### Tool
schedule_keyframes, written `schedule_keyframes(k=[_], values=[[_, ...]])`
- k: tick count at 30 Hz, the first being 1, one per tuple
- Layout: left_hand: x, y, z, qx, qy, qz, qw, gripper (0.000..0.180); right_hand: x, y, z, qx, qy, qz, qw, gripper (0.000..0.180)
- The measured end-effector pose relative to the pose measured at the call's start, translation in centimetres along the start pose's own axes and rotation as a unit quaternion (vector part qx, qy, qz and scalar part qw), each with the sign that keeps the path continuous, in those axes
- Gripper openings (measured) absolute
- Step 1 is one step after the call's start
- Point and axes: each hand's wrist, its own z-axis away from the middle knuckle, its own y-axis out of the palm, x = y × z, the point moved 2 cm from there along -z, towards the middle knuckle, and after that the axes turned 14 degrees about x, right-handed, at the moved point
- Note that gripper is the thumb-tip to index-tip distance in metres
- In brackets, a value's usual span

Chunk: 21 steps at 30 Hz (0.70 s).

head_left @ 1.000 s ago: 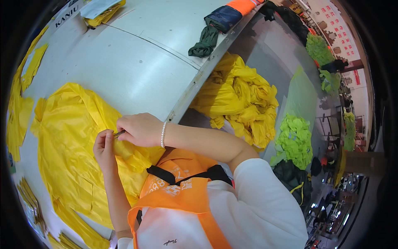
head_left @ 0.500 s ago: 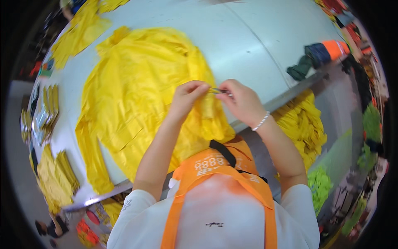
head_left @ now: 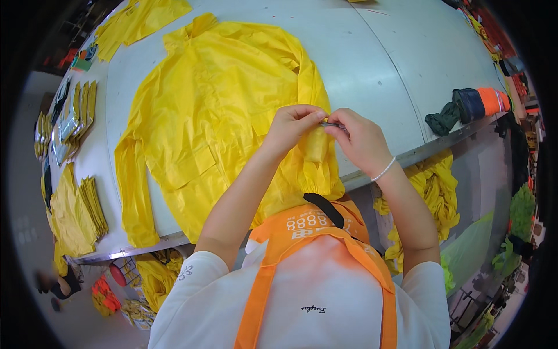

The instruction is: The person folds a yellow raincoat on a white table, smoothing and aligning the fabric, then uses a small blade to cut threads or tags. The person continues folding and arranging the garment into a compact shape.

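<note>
A yellow raincoat-like jacket (head_left: 224, 99) lies spread on the pale table, its collar at the far side and its hem against my waist. Above its right sleeve my hands meet, almost fingertip to fingertip. My left hand (head_left: 290, 128) is closed in a pinch of thumb and forefinger; whatever lies between them is too small to name. In my right hand (head_left: 361, 139) is a small dark metal tool (head_left: 335, 124), which looks like thread snips; its tip points at the left fingertips. My right fingers hide most of it.
Folded yellow garments (head_left: 75, 215) and plastic-wrapped packs (head_left: 75, 113) lie along the table's left side. A dark green, navy and orange bundle (head_left: 468, 109) sits by the right edge. Below that edge hangs a yellow heap (head_left: 433, 198). Another yellow garment (head_left: 139, 23) lies far left.
The whole view has shifted, with the jacket and table appearing further up and right. My hands stay together over the right sleeve, both still pinched, the metal tool still in the right.
</note>
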Motion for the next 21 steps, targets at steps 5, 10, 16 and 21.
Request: schedule_keyframes(k=[5, 10, 16, 21], values=[[0.2, 0.4, -0.1, -0.021, -0.004, 0.009, 1.000, 0.024, -1.1, 0.4, 0.2, 0.001, 0.010, -0.103, 0.995, 0.020], [0.6, 0.3, 0.8, -0.023, 0.015, 0.104, 0.994, 0.021, -4.0, 1.3, 0.8, 0.077, -0.006, -0.172, 0.982, 0.032], [0.9, 0.5, 16.1, 0.022, -0.294, -0.507, 0.810, 0.020, -7.3, 0.7, 1.6, -0.084, -0.011, -0.119, 0.989, 0.035], [4.9, 0.8, 24.4, 0.084, -0.433, -0.554, 0.706, 0.046, -7.9, -0.2, 0.6, -0.160, -0.047, -0.095, 0.982, 0.033]])
